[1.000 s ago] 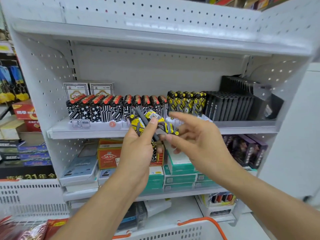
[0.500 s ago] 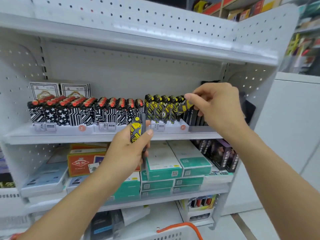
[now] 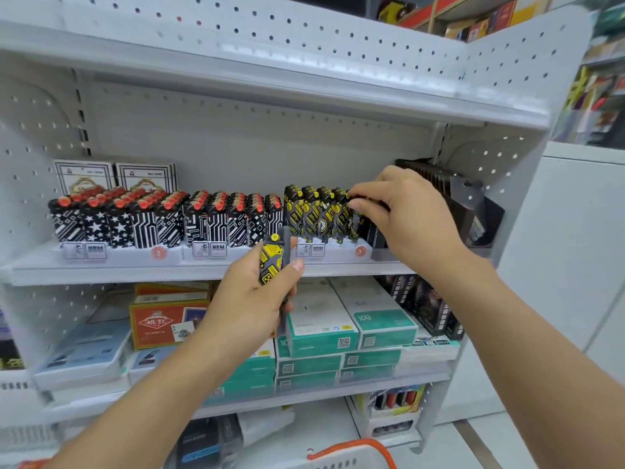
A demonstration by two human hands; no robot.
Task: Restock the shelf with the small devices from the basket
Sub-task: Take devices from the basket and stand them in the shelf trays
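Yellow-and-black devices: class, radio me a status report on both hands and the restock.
Left hand grips a spare yellow device below the shelf edge. Right hand pinches at the yellow row's right end. Black packs crowd that spot.

White pegboard back panel [image 3: 236, 157], pale tiled floor [image 3: 507, 445], stocked shop shelves behind [image 3: 473, 22]

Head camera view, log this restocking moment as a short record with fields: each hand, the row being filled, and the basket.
left hand: grips yellow-and-black devices below the shelf edge
right hand: fingertips pinch at the right end of the yellow device row
neighbouring row: red-topped black-and-white devices to the left
basket: orange handle at bottom edge
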